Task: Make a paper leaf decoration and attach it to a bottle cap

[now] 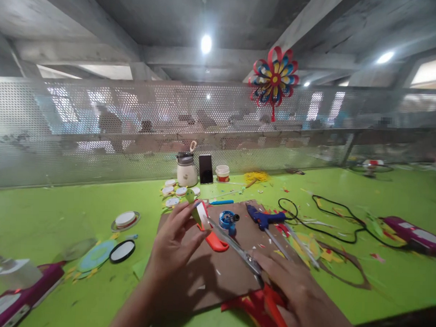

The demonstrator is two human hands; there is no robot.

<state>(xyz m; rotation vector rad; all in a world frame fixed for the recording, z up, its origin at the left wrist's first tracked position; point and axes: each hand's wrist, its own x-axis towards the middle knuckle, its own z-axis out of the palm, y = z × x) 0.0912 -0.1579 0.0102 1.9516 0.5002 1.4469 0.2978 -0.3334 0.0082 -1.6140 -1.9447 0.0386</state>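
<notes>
My left hand (177, 241) is closed on a small craft piece (202, 215), a white disc with a red edge and a green rounded part standing up from it. In my right hand (292, 287) is a pair of scissors (248, 261) with orange-red handles, its blades pointing up and left to the craft piece. Whether the blades touch it I cannot tell. Beneath both hands lies a brown board (231, 281). An orange-red handled tool (217, 241) rests on the board under the blades, beside a round blue object (228, 221).
A blue glue gun (264, 216) lies on the board's right edge. Its black cord runs near a purple power strip (414, 233). Small white discs (173, 202), a phone (205, 169), a jug (186, 171) and a tub (222, 173) stand behind. Paper scraps litter the green table (374, 188).
</notes>
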